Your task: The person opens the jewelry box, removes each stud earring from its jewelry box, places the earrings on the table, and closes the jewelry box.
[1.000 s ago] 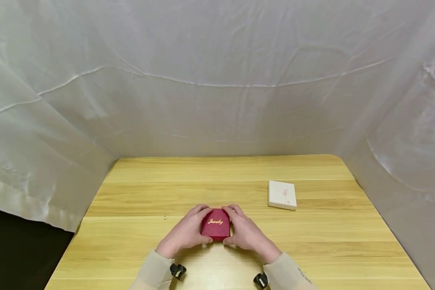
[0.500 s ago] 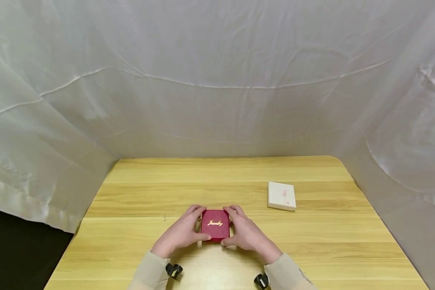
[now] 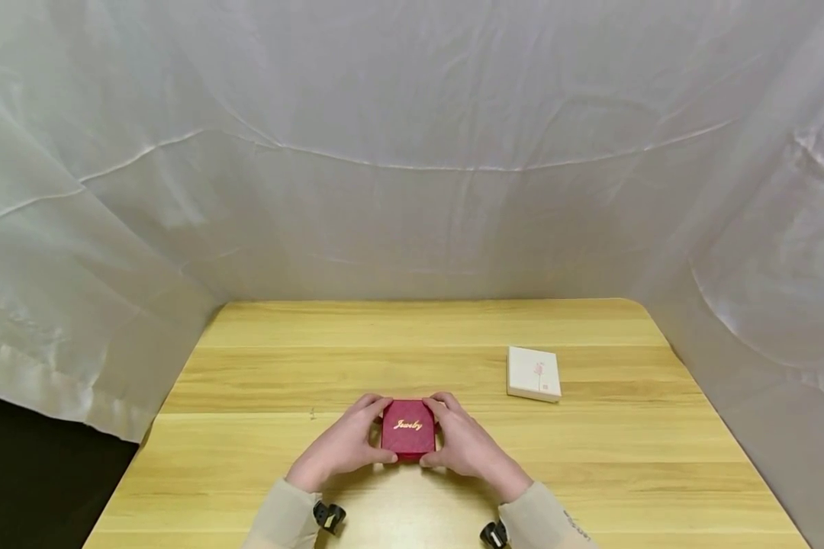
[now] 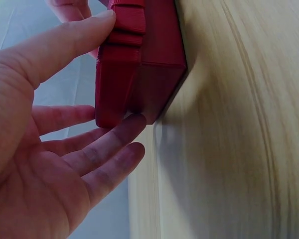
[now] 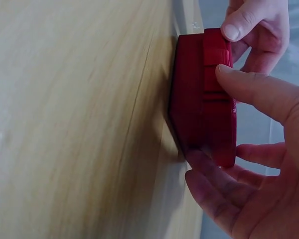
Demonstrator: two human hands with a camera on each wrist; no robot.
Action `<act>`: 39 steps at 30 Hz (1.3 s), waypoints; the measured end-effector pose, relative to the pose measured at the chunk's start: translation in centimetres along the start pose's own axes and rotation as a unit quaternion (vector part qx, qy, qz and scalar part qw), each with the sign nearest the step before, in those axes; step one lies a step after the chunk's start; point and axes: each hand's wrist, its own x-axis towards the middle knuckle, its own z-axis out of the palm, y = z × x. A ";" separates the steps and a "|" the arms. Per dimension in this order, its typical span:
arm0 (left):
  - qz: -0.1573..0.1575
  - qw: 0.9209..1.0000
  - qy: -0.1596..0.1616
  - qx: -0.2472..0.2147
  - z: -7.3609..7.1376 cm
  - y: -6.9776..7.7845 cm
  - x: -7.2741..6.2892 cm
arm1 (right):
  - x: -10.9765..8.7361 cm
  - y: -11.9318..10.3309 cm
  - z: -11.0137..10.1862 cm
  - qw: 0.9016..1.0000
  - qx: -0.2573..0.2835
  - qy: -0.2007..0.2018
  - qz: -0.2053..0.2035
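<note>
A dark red jewelry box (image 3: 408, 438), with gold "Jewelry" lettering on its lid, sits on the wooden table between both hands. My left hand (image 3: 346, 444) grips its left side, thumb at the front edge and fingertips at the far corner. On the opposite side my right hand (image 3: 468, 444) holds it the same way. The left wrist view shows a folded red ribbon (image 4: 128, 22) on the box's front, under the left thumb. In the right wrist view the right thumb presses on that ribbon band, with fingers around the far edge. The lid looks closed on the base.
A flat white box (image 3: 532, 374) with pink print lies farther back to the right on the wooden table (image 3: 281, 366). Pale cloth (image 3: 412, 221) hangs behind the table and along both sides. A dark area lies beyond the left edge.
The left hand has shifted slightly outward, so its fingers cover less of the lid's far left corner. The jewelry box stays almost in place between the hands. The white box has not moved.
</note>
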 end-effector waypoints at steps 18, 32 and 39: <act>-0.011 1.000 0.002 -0.004 0.5 0.0 0.2 | 0.1 0.2 0.2 1.000 0.000 -0.009 0.013; -0.027 1.000 -0.013 0.006 0.9 0.1 0.1 | 0.1 0.4 0.5 1.000 0.003 -0.015 0.022; -0.051 0.999 -0.010 0.010 0.9 0.8 -0.3 | -0.5 0.5 0.3 0.999 0.030 -0.011 0.015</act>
